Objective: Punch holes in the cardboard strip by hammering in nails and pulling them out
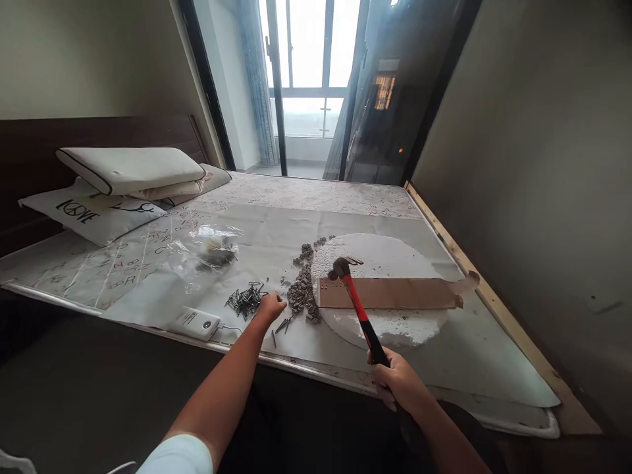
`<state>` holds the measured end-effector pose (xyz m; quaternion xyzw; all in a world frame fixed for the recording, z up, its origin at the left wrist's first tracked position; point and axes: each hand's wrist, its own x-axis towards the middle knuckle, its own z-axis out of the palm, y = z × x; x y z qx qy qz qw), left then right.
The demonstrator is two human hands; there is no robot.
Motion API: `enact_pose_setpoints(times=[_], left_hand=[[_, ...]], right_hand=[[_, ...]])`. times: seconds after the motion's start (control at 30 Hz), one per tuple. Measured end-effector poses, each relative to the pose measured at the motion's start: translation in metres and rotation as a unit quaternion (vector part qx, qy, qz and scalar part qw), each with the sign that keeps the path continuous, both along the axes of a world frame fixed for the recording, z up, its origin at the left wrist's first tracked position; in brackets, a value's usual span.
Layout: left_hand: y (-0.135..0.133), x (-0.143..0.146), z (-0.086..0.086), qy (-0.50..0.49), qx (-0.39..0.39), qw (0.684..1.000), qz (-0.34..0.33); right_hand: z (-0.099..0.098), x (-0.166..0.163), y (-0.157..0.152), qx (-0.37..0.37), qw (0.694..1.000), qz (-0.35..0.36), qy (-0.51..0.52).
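My right hand grips the black-and-red handle of a claw hammer, whose head is raised at the left part of a brown board. Small marks or nail heads show in rows at that end of the board. The board lies across a round white slab. Beside a pile of dark nails, my left hand is closed; what its fingers hold, if anything, I cannot make out. A few loose nails lie just below that hand.
Grey crumbled lumps line the slab's left edge. A clear plastic bag and a white power bank with a cable are on the left. Pillows sit by the headboard; a wooden rail runs along the right.
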<state>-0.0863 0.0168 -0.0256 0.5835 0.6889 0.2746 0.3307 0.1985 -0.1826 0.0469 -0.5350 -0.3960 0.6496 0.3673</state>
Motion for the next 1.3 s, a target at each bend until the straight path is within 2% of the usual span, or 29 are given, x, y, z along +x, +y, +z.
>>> enact_pose_setpoints(times=[0.1, 0.2, 0.37, 0.5, 0.57, 0.67, 0.7, 0.77, 0.9, 1.1, 1.3], left_hand=[[0.003, 0.009, 0.007, -0.018, 0.034, 0.999, -0.007], [0.006, 0.016, 0.004, -0.029, 0.011, 0.999, -0.012], [0.014, 0.012, -0.007, -0.063, -0.025, 0.997, 0.048], [0.018, 0.007, 0.003, -0.12, -0.015, 0.99, 0.073], [0.017, 0.007, 0.014, -0.201, 0.008, 0.976, 0.085], [0.013, 0.012, 0.031, -0.367, 0.035, 0.925, 0.085], [0.011, 0.016, 0.036, -0.405, 0.036, 0.91, 0.077], [0.006, 0.026, 0.043, -0.432, 0.027, 0.9, 0.05], [0.001, 0.055, 0.049, -0.414, 0.013, 0.91, -0.01], [0.006, 0.092, 0.044, -0.38, 0.033, 0.922, -0.061], [0.016, 0.112, 0.033, -0.222, 0.126, 0.962, -0.095]], right_hand=[[0.0, -0.001, 0.002, -0.011, 1.0, -0.009, 0.007], [-0.003, 0.002, 0.003, -0.022, 1.0, -0.021, 0.01], [-0.011, 0.01, 0.003, -0.021, 0.999, -0.024, -0.004], [-0.014, 0.015, 0.004, -0.026, 1.0, -0.017, -0.004], [-0.015, 0.017, 0.004, -0.03, 0.999, -0.016, 0.001], [-0.015, 0.019, 0.005, -0.033, 0.999, -0.01, 0.014], [-0.014, 0.019, 0.005, -0.031, 0.999, -0.008, 0.016], [-0.011, 0.018, 0.005, -0.027, 0.999, -0.007, 0.017], [-0.006, 0.016, 0.005, -0.029, 0.999, -0.011, 0.015], [-0.002, 0.013, 0.005, -0.015, 1.0, -0.019, 0.009], [-0.005, 0.017, 0.005, -0.024, 1.0, -0.008, 0.012]])
